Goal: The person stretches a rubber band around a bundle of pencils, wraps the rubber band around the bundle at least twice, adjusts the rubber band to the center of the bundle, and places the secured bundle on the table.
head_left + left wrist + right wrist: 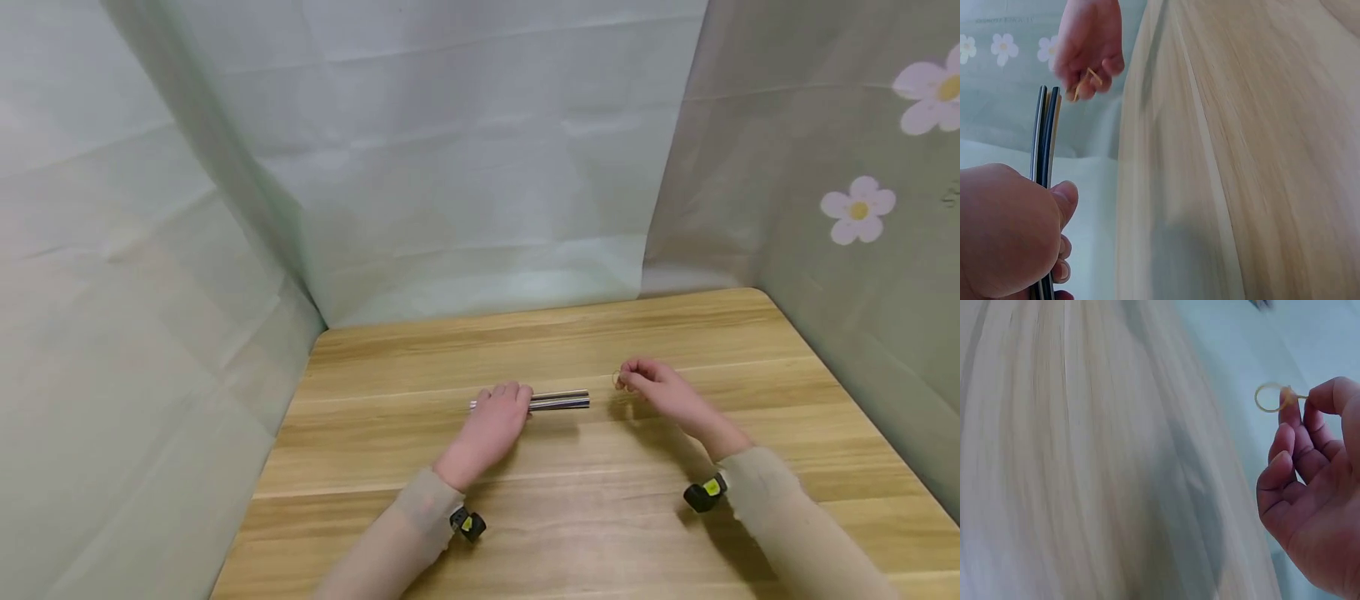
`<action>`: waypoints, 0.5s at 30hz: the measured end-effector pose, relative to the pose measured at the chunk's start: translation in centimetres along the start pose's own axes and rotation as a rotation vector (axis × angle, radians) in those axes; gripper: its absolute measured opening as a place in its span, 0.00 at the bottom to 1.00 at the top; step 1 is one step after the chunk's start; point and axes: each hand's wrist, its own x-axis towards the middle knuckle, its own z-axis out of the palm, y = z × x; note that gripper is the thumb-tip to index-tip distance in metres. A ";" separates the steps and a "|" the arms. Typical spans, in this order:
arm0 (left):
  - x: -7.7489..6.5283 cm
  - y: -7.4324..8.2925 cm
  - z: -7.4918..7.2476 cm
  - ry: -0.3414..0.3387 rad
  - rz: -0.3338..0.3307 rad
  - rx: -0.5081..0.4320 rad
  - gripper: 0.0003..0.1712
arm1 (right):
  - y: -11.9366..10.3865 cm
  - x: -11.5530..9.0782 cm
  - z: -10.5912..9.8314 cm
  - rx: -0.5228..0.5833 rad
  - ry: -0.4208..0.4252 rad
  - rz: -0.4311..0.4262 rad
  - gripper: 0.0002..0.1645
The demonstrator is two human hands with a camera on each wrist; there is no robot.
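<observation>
My left hand [495,417] grips a bundle of slim pencil-like sticks [561,402], dark and silvery, lying sideways over the middle of the table. In the left wrist view the sticks [1047,134] poke out past the thumb of the left hand [1013,228], one of them tan along its side. What their tips are is too small to tell. To the right of the bundle, apart from it, my right hand [663,393] pinches a thin yellow rubber band [614,379]. A small loop of the rubber band [1256,400] stands out beyond the fingertips of the right hand [1329,506].
The wood-grain table [570,533] spreads under both hands. Pale cloth [465,167] hangs behind it and along the left, and a grey-green cloth with white flowers [858,210] hangs on the right. Each sleeve carries a small black wrist camera [705,493].
</observation>
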 end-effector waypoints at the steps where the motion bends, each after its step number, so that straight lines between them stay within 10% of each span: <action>1: 0.2 0.2 0.0 -0.002 0.003 0.009 0.11 | -0.1 0.1 0.4 -0.001 -0.003 -0.009 0.14; 15: 0.9 1.0 0.8 0.010 0.006 0.051 0.12 | -1.1 0.8 2.9 -0.065 -0.022 -0.087 0.11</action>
